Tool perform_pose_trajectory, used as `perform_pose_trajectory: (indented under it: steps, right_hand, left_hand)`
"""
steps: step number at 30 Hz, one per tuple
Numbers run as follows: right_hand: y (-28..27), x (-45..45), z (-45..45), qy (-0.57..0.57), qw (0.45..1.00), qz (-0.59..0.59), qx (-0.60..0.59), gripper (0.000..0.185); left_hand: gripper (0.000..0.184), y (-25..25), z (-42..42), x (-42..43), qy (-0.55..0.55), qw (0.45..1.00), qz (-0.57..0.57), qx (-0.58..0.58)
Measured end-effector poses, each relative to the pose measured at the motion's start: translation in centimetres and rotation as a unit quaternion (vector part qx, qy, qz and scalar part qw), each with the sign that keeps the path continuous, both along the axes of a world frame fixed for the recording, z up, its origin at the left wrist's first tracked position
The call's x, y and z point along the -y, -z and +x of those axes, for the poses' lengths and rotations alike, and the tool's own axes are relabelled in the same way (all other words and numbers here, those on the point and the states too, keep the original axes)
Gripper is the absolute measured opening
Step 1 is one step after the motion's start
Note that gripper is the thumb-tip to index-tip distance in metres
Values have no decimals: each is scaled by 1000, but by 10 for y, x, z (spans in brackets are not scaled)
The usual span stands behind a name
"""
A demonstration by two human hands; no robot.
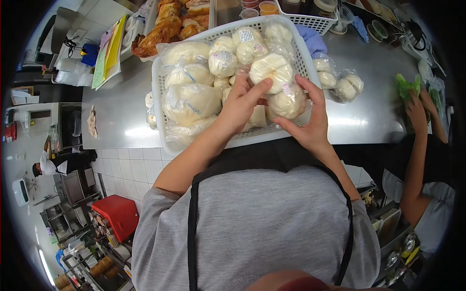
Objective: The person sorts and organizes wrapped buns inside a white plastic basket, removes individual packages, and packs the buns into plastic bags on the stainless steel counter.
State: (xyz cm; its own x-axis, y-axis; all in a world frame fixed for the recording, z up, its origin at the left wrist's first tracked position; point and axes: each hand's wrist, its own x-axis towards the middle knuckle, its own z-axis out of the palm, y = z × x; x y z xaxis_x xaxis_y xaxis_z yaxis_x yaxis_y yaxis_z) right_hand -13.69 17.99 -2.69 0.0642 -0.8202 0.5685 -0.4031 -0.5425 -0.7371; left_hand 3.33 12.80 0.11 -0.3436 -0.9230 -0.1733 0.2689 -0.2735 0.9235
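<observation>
Between my two hands is a clear plastic pack of white steamed buns [272, 72], raised over the front right of a white plastic basket [233, 141]. My left hand [245, 99] pinches its left side, thumb on the film. My right hand [313, 119] curls around the lower right bun, fingers on its edge. A small pink-marked label shows on the wrap. Several more bagged buns [192, 103] fill the basket, some with printed labels [246, 35]. My left hand partly hides the buns beneath it.
Roasted meat [165, 26] lies in a tray behind the basket. Two bagged bun packs [349, 88] and a blue cloth [312, 41] rest on the steel table [369, 121]. At far right, a co-worker's hands [416, 109] hold green leaves [407, 86]. Papers [110, 51] stand left.
</observation>
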Motion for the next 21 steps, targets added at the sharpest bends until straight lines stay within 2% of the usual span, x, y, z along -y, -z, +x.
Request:
perform_pose_trajectory:
  steps: [2, 4, 6, 8, 9, 11, 14, 16, 17, 18, 19, 21]
  right_hand:
    - [-2, -1, -4, -16, 1000, 14, -3, 79]
    - [-1, 2, -17, 31, 997, 41, 61, 72]
    - [11, 19, -39, 109, 985, 49, 127, 61]
    - [17, 32, -69, 202, 972, 73, 93, 47]
    - [21, 37, -82, 204, 972, 73, 92, 47]
    - [25, 43, -104, 250, 963, 101, 5, 38]
    - [18, 47, -118, 278, 957, 86, -12, 36]
    - [20, 53, -127, 287, 954, 87, -17, 38]
    - [23, 57, -132, 258, 955, 132, -58, 44]
    - [26, 59, -133, 227, 953, 176, -97, 50]
    - [28, 61, -131, 228, 953, 175, -97, 50]
    - [34, 65, -117, 120, 964, 131, -196, 64]
  left_hand:
    - [65, -1, 4, 2, -10, 1000, 14, 12]
    - [63, -3, 14, 5, -21, 999, 27, 26]
    - [59, -3, 29, 10, 35, 985, -38, 164]
    - [58, -7, 41, 10, 50, 976, -46, 207]
    - [58, -10, 46, 11, 61, 965, -57, 249]
    - [55, -20, 55, 8, 63, 962, -36, 265]
    - [51, -20, 71, 10, 74, 945, -12, 318]
    - [53, -15, 79, 11, 67, 839, -147, 519]
    - [53, -14, 77, 9, 68, 839, -148, 519]
    - [54, -14, 74, 5, 60, 791, -204, 574]
    - [55, -13, 71, 3, 51, 736, -259, 624]
    - [56, -13, 68, 3, 22, 717, -301, 628]
